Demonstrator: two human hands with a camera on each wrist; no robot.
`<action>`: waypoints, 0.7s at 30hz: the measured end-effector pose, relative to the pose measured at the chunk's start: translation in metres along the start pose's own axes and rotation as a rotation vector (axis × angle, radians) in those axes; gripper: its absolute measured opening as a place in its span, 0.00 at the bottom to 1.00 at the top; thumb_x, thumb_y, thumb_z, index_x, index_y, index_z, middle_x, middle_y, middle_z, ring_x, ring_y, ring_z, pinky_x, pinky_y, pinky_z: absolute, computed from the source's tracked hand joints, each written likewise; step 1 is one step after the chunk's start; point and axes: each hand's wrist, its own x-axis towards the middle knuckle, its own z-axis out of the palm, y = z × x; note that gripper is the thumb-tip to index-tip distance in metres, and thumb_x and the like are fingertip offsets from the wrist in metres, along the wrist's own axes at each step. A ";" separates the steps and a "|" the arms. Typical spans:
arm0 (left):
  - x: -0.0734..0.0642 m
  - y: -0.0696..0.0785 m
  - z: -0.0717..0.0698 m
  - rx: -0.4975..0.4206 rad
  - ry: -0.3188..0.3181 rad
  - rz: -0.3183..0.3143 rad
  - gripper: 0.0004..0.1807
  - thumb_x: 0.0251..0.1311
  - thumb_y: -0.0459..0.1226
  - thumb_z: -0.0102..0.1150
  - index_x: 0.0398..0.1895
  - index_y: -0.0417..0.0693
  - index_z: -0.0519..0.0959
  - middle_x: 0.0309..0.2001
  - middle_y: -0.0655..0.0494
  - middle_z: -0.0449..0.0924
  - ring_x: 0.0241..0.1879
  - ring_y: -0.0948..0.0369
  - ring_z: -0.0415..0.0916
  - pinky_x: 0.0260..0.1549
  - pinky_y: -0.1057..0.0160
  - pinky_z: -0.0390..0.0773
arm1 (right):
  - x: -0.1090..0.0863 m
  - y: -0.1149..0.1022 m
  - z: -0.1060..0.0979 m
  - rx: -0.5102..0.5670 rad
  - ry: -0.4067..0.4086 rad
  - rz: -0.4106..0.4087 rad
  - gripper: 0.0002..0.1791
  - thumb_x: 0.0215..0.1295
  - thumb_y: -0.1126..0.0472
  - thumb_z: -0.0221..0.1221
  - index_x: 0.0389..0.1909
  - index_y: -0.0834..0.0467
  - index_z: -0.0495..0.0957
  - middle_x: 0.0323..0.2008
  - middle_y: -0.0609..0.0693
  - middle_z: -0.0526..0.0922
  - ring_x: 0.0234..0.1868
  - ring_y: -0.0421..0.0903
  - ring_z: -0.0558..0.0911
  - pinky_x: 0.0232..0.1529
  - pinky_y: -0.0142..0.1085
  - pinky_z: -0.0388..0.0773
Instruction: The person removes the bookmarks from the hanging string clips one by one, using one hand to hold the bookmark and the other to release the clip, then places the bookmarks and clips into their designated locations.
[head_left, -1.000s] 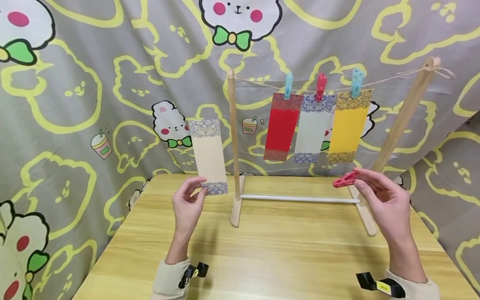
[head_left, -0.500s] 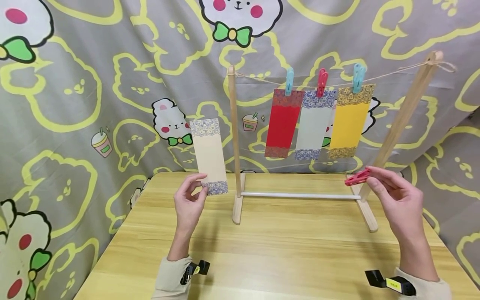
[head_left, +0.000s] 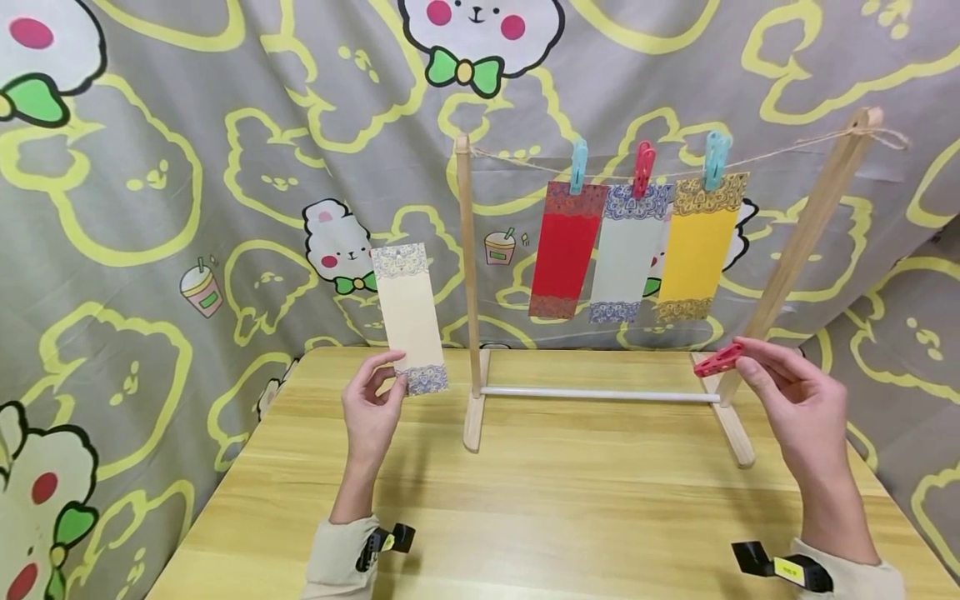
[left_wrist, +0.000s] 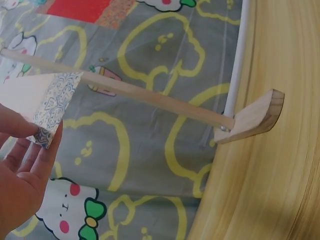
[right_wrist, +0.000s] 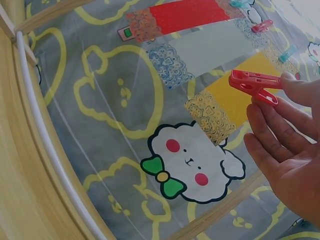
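My left hand (head_left: 372, 410) pinches a cream paper card (head_left: 411, 312) with blue lace-pattern ends by its lower left corner, holding it upright left of the wooden stand. In my right hand (head_left: 798, 408) a red clothespin (head_left: 717, 360) is pinched between thumb and fingers, in front of the stand's right post; the right wrist view shows the clothespin (right_wrist: 255, 86) close up. From the twine (head_left: 517, 160) hang three cards: a red one (head_left: 567, 250) under a blue clothespin (head_left: 578, 167), a pale one (head_left: 628, 254) under a red clothespin, and a yellow one (head_left: 699, 258) under another blue clothespin.
The stand has a left post (head_left: 469, 267), a right post (head_left: 810, 225) and a white crossbar (head_left: 600, 394) low between its feet. It stands on a wood-grain table (head_left: 570, 500). A patterned grey curtain (head_left: 247, 175) hangs close behind and around the table.
My right hand has moved a little to the right with the clothespin. The left hand has shifted slightly left with the cream card. The hanging cards stay on the twine.
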 end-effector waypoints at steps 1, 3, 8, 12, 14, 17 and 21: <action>0.000 0.000 -0.001 -0.002 0.001 -0.003 0.19 0.56 0.13 0.57 0.51 0.27 0.80 0.50 0.38 0.81 0.39 0.63 0.81 0.24 0.76 0.79 | 0.000 0.001 0.000 0.009 0.001 0.001 0.17 0.66 0.79 0.61 0.55 0.77 0.78 0.45 0.48 0.89 0.45 0.38 0.86 0.48 0.22 0.79; 0.000 -0.001 -0.002 -0.006 0.003 -0.007 0.18 0.56 0.13 0.57 0.51 0.26 0.80 0.50 0.39 0.81 0.39 0.62 0.80 0.24 0.76 0.79 | 0.000 0.003 -0.001 0.025 0.004 0.002 0.17 0.65 0.79 0.61 0.55 0.77 0.78 0.45 0.49 0.89 0.45 0.39 0.86 0.47 0.22 0.80; 0.001 -0.004 -0.005 -0.005 0.009 -0.015 0.18 0.56 0.12 0.56 0.50 0.26 0.80 0.50 0.40 0.82 0.39 0.61 0.80 0.24 0.76 0.78 | 0.002 0.007 -0.002 0.042 0.014 0.019 0.18 0.63 0.79 0.63 0.54 0.77 0.78 0.45 0.50 0.88 0.44 0.40 0.86 0.45 0.22 0.80; 0.003 -0.005 -0.004 -0.006 0.010 -0.018 0.18 0.56 0.13 0.55 0.50 0.26 0.80 0.49 0.39 0.82 0.38 0.61 0.80 0.24 0.76 0.78 | 0.003 0.010 -0.003 0.052 0.020 0.032 0.18 0.62 0.79 0.64 0.54 0.77 0.79 0.44 0.50 0.88 0.44 0.40 0.86 0.44 0.21 0.80; 0.003 -0.006 -0.004 0.004 0.011 -0.025 0.18 0.56 0.13 0.55 0.50 0.27 0.80 0.49 0.39 0.82 0.37 0.59 0.80 0.24 0.76 0.78 | 0.003 0.013 -0.004 0.062 0.015 0.035 0.18 0.62 0.79 0.64 0.53 0.78 0.79 0.44 0.50 0.88 0.43 0.39 0.86 0.44 0.21 0.80; 0.003 -0.006 -0.005 0.020 0.013 -0.035 0.19 0.55 0.14 0.56 0.50 0.28 0.81 0.49 0.39 0.82 0.37 0.56 0.80 0.25 0.76 0.79 | 0.003 0.017 -0.006 0.059 0.000 0.037 0.17 0.63 0.79 0.64 0.53 0.78 0.79 0.43 0.49 0.88 0.43 0.38 0.86 0.44 0.20 0.80; 0.001 -0.007 -0.007 0.042 0.016 -0.047 0.19 0.56 0.14 0.56 0.50 0.29 0.81 0.50 0.38 0.82 0.38 0.57 0.80 0.26 0.75 0.80 | 0.004 0.022 -0.007 0.038 -0.016 0.049 0.17 0.63 0.77 0.65 0.53 0.77 0.79 0.42 0.48 0.88 0.42 0.37 0.86 0.43 0.20 0.80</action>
